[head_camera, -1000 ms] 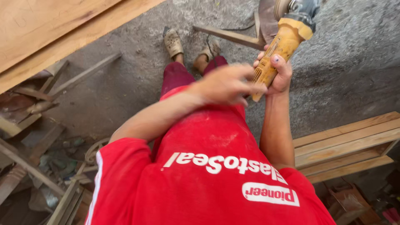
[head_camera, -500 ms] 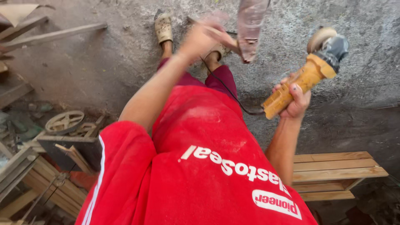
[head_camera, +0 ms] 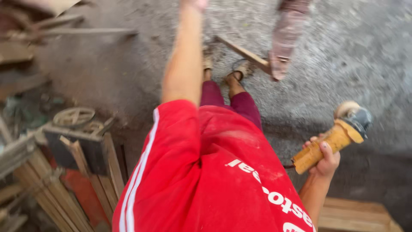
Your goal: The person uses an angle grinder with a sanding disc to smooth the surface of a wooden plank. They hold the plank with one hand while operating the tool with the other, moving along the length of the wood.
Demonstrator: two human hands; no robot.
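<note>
Left hand (head_camera: 195, 3) has risen away; right hand (head_camera: 322, 157) grips grinder (head_camera: 332, 139).

My right grip (head_camera: 322, 157) holds the yellow grinder (head_camera: 332, 139) out to my side, over bare grey floor (head_camera: 369, 56) with lots of room around it. Just below it lies a flat wooden board (head_camera: 356, 212). My left arm reaches up high, and a blurry pink board (head_camera: 285, 41) hangs in the air near it, in the way on that side. Far to my left, a pile of wood sticks (head_camera: 47, 189) and a dark box (head_camera: 77, 144) block the floor.
</note>
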